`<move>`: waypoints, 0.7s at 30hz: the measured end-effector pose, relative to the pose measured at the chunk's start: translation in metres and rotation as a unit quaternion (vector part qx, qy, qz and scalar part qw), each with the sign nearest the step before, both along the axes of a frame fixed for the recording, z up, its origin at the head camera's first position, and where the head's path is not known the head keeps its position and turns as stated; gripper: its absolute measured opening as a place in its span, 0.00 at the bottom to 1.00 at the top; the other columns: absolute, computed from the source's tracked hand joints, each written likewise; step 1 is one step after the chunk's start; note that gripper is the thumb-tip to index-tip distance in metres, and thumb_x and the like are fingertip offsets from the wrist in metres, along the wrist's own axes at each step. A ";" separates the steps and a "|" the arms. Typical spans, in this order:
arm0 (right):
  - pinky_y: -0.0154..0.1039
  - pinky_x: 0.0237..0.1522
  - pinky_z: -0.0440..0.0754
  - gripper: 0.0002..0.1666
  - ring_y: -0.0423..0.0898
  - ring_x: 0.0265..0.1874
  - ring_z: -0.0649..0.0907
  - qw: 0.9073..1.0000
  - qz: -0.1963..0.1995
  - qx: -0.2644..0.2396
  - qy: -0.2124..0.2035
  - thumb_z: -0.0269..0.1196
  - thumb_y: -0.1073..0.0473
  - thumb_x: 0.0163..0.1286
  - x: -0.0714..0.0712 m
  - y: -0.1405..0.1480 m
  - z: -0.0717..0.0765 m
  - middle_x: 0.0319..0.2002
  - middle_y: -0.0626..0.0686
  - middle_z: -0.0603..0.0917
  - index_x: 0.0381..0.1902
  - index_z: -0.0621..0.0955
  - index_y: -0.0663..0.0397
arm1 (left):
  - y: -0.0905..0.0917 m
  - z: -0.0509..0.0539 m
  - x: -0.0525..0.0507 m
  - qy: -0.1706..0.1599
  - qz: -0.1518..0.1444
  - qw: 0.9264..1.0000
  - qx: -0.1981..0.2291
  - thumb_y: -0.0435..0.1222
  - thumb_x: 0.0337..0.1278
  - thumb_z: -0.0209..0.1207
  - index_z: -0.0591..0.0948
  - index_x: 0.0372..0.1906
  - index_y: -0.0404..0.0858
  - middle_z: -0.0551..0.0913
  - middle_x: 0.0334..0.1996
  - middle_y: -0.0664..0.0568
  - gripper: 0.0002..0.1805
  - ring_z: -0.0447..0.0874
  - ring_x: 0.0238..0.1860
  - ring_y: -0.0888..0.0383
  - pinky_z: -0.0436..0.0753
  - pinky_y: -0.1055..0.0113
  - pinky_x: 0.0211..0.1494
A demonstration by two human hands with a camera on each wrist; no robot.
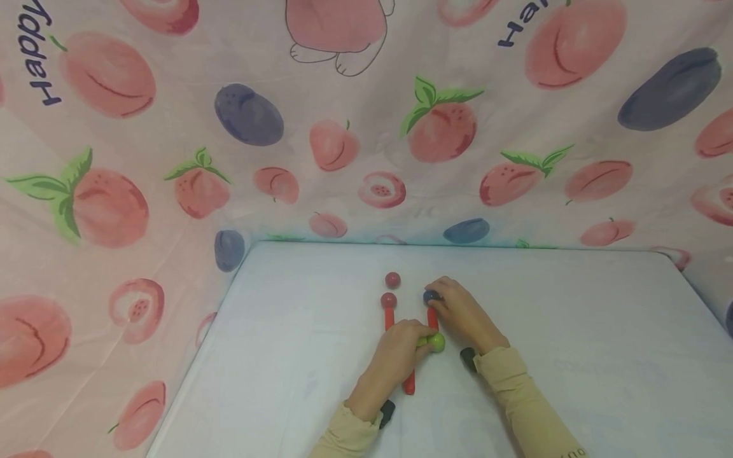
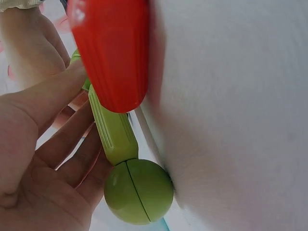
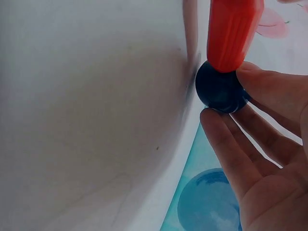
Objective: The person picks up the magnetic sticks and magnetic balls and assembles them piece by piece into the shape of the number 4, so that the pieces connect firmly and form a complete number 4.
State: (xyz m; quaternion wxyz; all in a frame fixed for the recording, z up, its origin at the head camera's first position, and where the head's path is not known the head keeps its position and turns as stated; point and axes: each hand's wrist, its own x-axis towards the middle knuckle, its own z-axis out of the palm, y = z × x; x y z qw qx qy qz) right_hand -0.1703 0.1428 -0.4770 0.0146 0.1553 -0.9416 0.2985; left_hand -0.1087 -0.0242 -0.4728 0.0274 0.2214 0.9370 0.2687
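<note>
My left hand pinches a green rod with a green ball at its end. The rest of that rod lies partly behind the fingers. My right hand holds a dark blue ball between thumb and fingers. A red rod meets the blue ball and runs down toward the green one. On the left, a red ball tops another red rod, whose lower part my left hand covers. Below that hand a further red rod sticks out.
Behind the red-topped rod, a separate red ball sits on the white table. A fruit-printed cloth stands along the table's back and left sides. Both wrists wear dark devices below the hands.
</note>
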 end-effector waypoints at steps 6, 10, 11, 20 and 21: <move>0.52 0.62 0.78 0.16 0.52 0.53 0.81 1.000 0.000 0.002 0.001 0.64 0.62 0.69 0.000 0.000 0.002 0.50 0.55 0.82 0.54 0.81 0.60 | 0.000 0.001 0.001 0.003 0.002 1.000 0.003 0.39 0.55 0.70 0.88 0.50 0.46 0.88 0.40 0.59 0.16 0.82 0.45 0.62 0.80 0.71 0.53; 0.51 0.61 0.78 0.16 0.52 0.52 0.81 1.000 0.002 0.006 -0.001 0.64 0.62 0.69 0.001 0.000 0.004 0.49 0.55 0.82 0.53 0.82 0.60 | 0.000 0.001 0.001 0.009 0.002 1.000 0.010 0.39 0.53 0.71 0.88 0.49 0.46 0.88 0.39 0.59 0.16 0.82 0.43 0.62 0.80 0.72 0.52; 0.51 0.61 0.78 0.16 0.52 0.52 0.81 1.000 0.003 0.008 0.000 0.64 0.62 0.69 0.002 0.000 0.004 0.48 0.55 0.83 0.53 0.82 0.60 | 0.000 0.001 0.001 0.010 0.002 1.000 0.011 0.39 0.53 0.71 0.88 0.49 0.46 0.88 0.39 0.59 0.16 0.82 0.43 0.62 0.80 0.72 0.51; 0.51 0.61 0.78 0.15 0.51 0.51 0.82 1.000 0.006 0.009 0.001 0.65 0.61 0.69 0.003 -0.001 0.004 0.48 0.54 0.83 0.53 0.82 0.59 | 0.000 0.000 0.001 0.019 -0.003 1.000 0.015 0.39 0.53 0.71 0.88 0.48 0.46 0.88 0.38 0.59 0.15 0.81 0.41 0.63 0.80 0.73 0.50; 0.51 0.61 0.78 0.15 0.52 0.51 0.82 1.000 0.007 0.008 0.002 0.65 0.62 0.69 0.003 -0.001 0.004 0.48 0.54 0.83 0.53 0.82 0.60 | -0.001 0.000 0.001 0.020 -0.003 1.000 0.016 0.39 0.53 0.71 0.88 0.48 0.45 0.88 0.38 0.59 0.15 0.81 0.41 0.62 0.80 0.73 0.50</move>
